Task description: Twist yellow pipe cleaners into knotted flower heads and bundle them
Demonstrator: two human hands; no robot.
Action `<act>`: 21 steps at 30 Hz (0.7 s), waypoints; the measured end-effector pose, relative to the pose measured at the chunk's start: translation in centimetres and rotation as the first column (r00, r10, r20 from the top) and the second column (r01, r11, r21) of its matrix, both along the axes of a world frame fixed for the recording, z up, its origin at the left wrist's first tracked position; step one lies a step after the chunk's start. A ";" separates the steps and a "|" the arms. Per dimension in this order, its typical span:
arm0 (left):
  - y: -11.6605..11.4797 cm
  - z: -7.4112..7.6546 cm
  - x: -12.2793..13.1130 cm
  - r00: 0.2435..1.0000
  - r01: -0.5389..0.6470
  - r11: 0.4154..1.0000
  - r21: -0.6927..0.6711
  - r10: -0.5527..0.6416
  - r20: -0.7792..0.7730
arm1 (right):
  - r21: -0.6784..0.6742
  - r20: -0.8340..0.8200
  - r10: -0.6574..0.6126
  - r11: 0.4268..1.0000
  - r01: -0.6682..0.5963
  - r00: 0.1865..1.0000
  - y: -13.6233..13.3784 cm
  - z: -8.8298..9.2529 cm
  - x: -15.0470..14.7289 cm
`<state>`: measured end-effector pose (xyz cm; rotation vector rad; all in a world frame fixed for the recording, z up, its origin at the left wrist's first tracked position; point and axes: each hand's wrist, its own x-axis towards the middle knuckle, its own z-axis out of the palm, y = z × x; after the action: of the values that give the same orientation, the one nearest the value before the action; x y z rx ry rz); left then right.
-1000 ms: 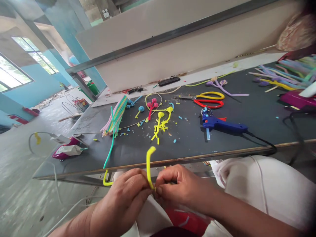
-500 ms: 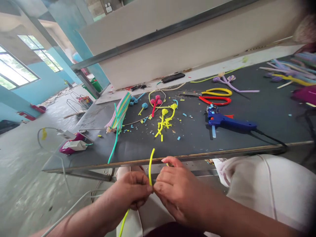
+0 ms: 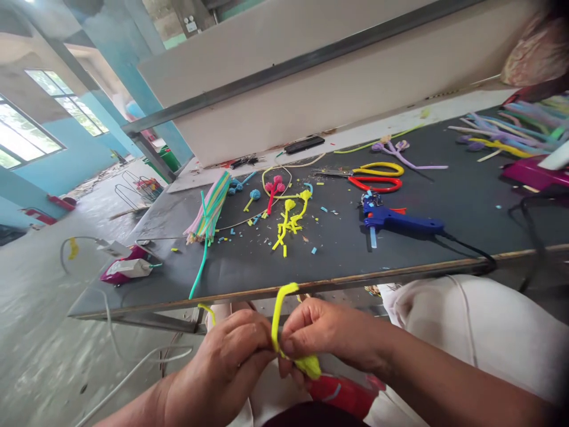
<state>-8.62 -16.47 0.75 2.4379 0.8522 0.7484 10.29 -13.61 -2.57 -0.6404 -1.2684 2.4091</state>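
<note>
Both my hands are close together below the table's front edge, pinching a bright yellow chenille stem [image 3: 277,317]. One end of it stands up between the hands and bends to the right at its tip. My left hand [image 3: 240,350] is closed on the stem, with another yellow end showing behind its knuckles. My right hand [image 3: 317,332] has thumb and fingers pressed on the stem; below them hangs a thick yellow bud-like clump [image 3: 311,366]. How the clump joins the stem is hidden by my fingers.
On the dark table [image 3: 249,270] lie yellow pieces [image 3: 290,222], a pink piece [image 3: 274,188], a bundle of stems [image 3: 213,207], scissors [image 3: 377,177] and a blue glue gun [image 3: 400,222] with its cable. Power adapters [image 3: 128,267] sit at the left corner. Another person's head covering [image 3: 537,50] shows far right.
My hands have turned about the stem, and the yellow clump now shows under my right hand. The upright end, nearly straight before, is bent at its tip. The view has shifted slightly.
</note>
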 end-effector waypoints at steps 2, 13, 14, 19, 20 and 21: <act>0.2 -0.1 -0.1 1.000 -0.006 1.000 -0.014 0.005 -0.010 | -0.013 0.000 -0.032 0.999 0.032 0.999 0.0 -0.1 -0.1; -0.2 -1.1 0.3 0.973 -0.215 0.954 -0.211 0.228 0.043 | 0.471 0.210 -0.225 0.876 0.103 0.951 -0.7 0.5 -0.6; -0.3 -1.4 0.3 0.960 -0.264 0.927 -0.267 0.280 0.026 | 0.643 0.227 -0.296 0.761 0.085 0.928 -0.9 0.4 -0.7; -0.2 -2.6 0.5 0.842 -0.450 0.598 -0.663 0.532 -0.091 | 0.988 0.062 -0.536 -0.089 -0.129 0.842 -2.0 -1.1 -1.2; -0.1 -2.8 0.5 0.821 -0.444 0.508 -0.739 0.560 -0.109 | 0.968 0.038 -0.537 -0.189 -0.164 0.843 -2.1 -1.6 -1.4; -0.1 -2.9 0.5 0.807 -0.426 0.429 -0.796 0.578 -0.120 | 0.952 0.030 -0.535 -0.241 -0.187 0.844 -2.2 -2.0 -1.5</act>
<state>-8.08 -16.56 -2.19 1.2634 1.4931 0.5592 8.83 -15.76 -4.58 -0.6976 -2.4347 0.1585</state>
